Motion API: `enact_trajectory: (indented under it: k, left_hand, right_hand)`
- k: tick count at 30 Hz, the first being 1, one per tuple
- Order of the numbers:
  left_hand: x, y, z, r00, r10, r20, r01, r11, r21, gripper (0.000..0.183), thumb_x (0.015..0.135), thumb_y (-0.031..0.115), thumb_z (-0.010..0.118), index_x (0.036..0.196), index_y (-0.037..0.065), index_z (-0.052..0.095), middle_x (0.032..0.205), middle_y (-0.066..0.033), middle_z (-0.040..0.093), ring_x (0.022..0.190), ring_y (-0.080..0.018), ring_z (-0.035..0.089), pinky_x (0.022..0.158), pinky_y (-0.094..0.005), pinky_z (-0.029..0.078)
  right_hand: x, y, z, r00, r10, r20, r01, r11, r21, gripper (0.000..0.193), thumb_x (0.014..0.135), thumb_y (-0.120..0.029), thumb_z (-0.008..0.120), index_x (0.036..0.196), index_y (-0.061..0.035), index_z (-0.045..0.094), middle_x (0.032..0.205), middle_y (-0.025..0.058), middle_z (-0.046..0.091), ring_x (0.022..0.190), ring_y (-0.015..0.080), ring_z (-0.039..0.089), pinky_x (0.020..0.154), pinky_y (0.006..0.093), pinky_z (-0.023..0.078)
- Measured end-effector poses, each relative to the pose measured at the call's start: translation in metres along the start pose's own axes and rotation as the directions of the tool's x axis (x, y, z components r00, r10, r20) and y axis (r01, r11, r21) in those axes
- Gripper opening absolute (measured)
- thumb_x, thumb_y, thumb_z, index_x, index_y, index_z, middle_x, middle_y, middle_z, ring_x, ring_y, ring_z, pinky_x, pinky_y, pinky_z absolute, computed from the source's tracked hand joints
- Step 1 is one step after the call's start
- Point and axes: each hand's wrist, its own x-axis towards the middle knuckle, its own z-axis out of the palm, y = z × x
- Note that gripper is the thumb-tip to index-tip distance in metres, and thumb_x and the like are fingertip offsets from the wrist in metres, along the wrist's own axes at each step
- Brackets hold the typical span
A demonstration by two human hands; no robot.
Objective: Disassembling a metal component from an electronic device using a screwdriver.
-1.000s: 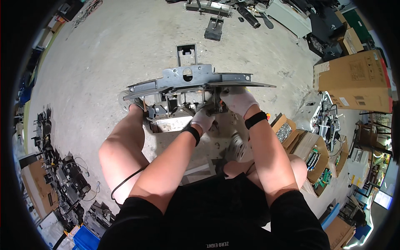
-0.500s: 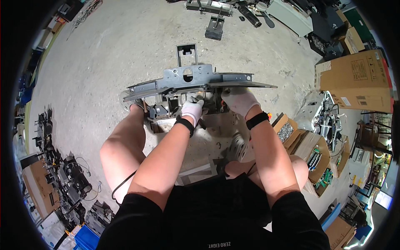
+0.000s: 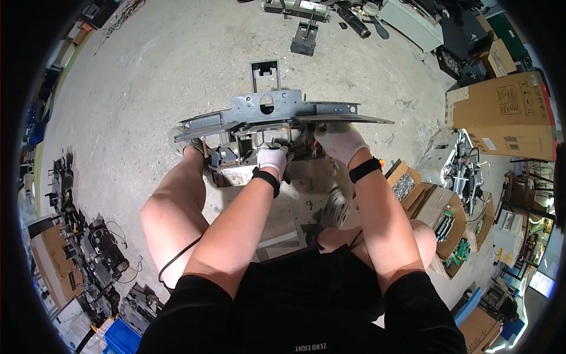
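Observation:
A grey metal frame assembly (image 3: 265, 105) stands on the floor between my legs, with a long curved bar, a round hole in its middle plate and an upright bracket on its far side. Bare metal and dark mechanical parts fill its near side. My left hand (image 3: 272, 156), in a whitish work glove, is in among those parts with fingers curled; what they grip is hidden. Against the right part of the assembly, just under the bar's edge, my gloved right hand (image 3: 341, 143) has its fingers bent inward. Its fingertips are out of sight, and a small red bit shows beside them.
Cardboard boxes (image 3: 451, 227) with small parts and green circuit boards stand to my right, below a large carton (image 3: 501, 115). Dismantled black machine parts (image 3: 97, 248) lie along the left. A dark bracket piece (image 3: 304, 41) and other parts lie on the far floor.
My left hand has shifted slightly and its wrist has turned a little, fingers still among the parts. My right hand and the assembly have hardly moved.

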Motion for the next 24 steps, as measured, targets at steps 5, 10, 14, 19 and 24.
enact_trajectory:
  k: [5, 10, 14, 19, 24]
  left_hand:
    - [-0.007, -0.003, 0.007, 0.99, 0.069, -0.125, -0.07, 0.998, -0.001, 0.011, 0.094, -0.002, 0.057, 0.097, 0.008, 0.053, 0.093, -0.0081, 0.06, 0.081, -0.0231, 0.064, 0.072, -0.034, 0.061]
    - [0.027, -0.009, -0.023, 0.964, 0.1, 0.246, -0.241, 0.724, 0.646, 0.008, 0.096, 0.003, 0.055, 0.103, 0.007, 0.054, 0.1, -0.0091, 0.061, 0.089, -0.0237, 0.064, 0.075, -0.0343, 0.061]
    - [-0.001, -0.004, 0.0, 0.999, -0.018, 0.051, 0.018, 1.0, -0.003, 0.013, 0.095, 0.0, 0.056, 0.106, 0.006, 0.054, 0.103, -0.0102, 0.061, 0.093, -0.0243, 0.064, 0.076, -0.0355, 0.062]
    - [-0.003, -0.007, 0.0, 0.997, 0.046, -0.067, -0.05, 0.997, -0.063, 0.015, 0.093, -0.004, 0.057, 0.104, 0.006, 0.053, 0.104, -0.0117, 0.059, 0.091, -0.026, 0.062, 0.077, -0.0376, 0.062]
    - [0.012, -0.019, -0.007, 0.994, 0.071, -0.078, -0.071, 0.997, 0.005, 0.011, 0.093, -0.001, 0.058, 0.101, 0.008, 0.055, 0.103, -0.0115, 0.06, 0.091, -0.0266, 0.062, 0.076, -0.039, 0.061]
  right_hand:
    - [-0.002, 0.0, 0.0, 1.0, 0.001, -0.029, -0.002, 1.0, -0.018, 0.015, 0.081, -0.009, 0.06, 0.093, -0.0066, 0.069, 0.098, 0.0164, 0.068, 0.095, 0.0354, 0.066, 0.083, 0.0419, 0.056]
    - [0.004, -0.016, -0.028, 0.991, -0.128, 0.049, 0.132, 0.987, -0.09, 0.015, 0.081, -0.008, 0.059, 0.093, -0.0058, 0.068, 0.098, 0.0164, 0.068, 0.095, 0.0346, 0.066, 0.084, 0.0413, 0.056]
    - [-0.004, -0.007, -0.025, 0.993, -0.071, 0.089, 0.079, 0.994, -0.079, 0.019, 0.082, -0.008, 0.057, 0.099, -0.0061, 0.067, 0.101, 0.0158, 0.066, 0.097, 0.0338, 0.065, 0.086, 0.0401, 0.055]
    - [0.001, -0.009, -0.027, 0.985, -0.063, 0.16, 0.067, 0.998, -0.019, 0.021, 0.086, -0.013, 0.055, 0.098, -0.0011, 0.067, 0.108, 0.0218, 0.067, 0.102, 0.039, 0.065, 0.088, 0.0444, 0.055]
    - [0.002, -0.01, -0.023, 0.978, 0.09, 0.189, -0.1, 0.994, 0.048, 0.022, 0.088, -0.015, 0.053, 0.097, -0.002, 0.067, 0.108, 0.0203, 0.067, 0.102, 0.0377, 0.065, 0.089, 0.0442, 0.054]
